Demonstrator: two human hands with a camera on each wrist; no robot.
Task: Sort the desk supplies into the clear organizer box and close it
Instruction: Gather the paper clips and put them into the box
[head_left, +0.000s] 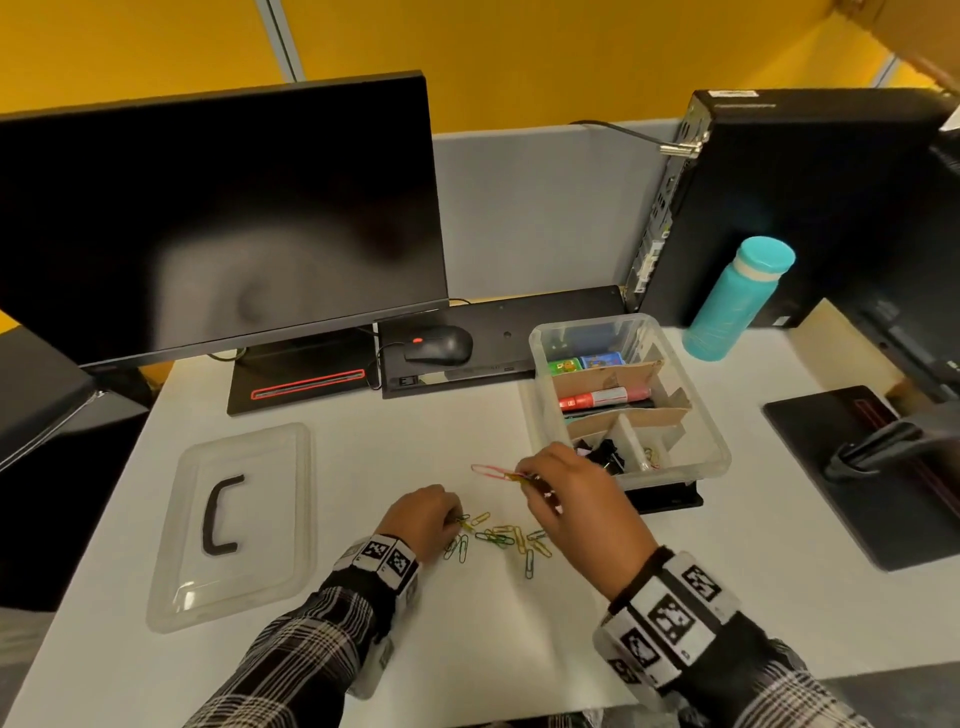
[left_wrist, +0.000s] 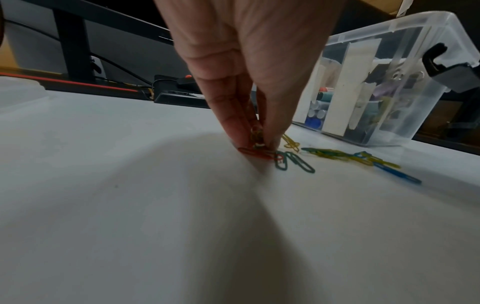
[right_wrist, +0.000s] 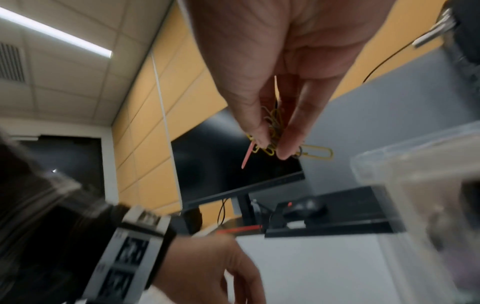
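The right hand (head_left: 569, 499) pinches a bunch of clips (right_wrist: 275, 142) in its fingers (right_wrist: 288, 152), raised just left of the open box (head_left: 711, 457); the left hand (head_left: 421, 519) fingers (left_wrist: 233, 131) pinch loose clips (head_left: 498, 538) on the table (head_left: 467, 639); the lid (head_left: 234, 525) lies far left.

An office cubicle: monitor (head_left: 218, 218), desktop tower (head_left: 810, 208), grey partition (head_left: 530, 208), white desk (head_left: 467, 649).

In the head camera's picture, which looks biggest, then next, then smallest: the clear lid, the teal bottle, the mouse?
As they look in the head view:
1. clear lid, by far the largest
2. teal bottle
3. mouse, smallest
The lid lies nearer the camera, which adds to its apparent size.
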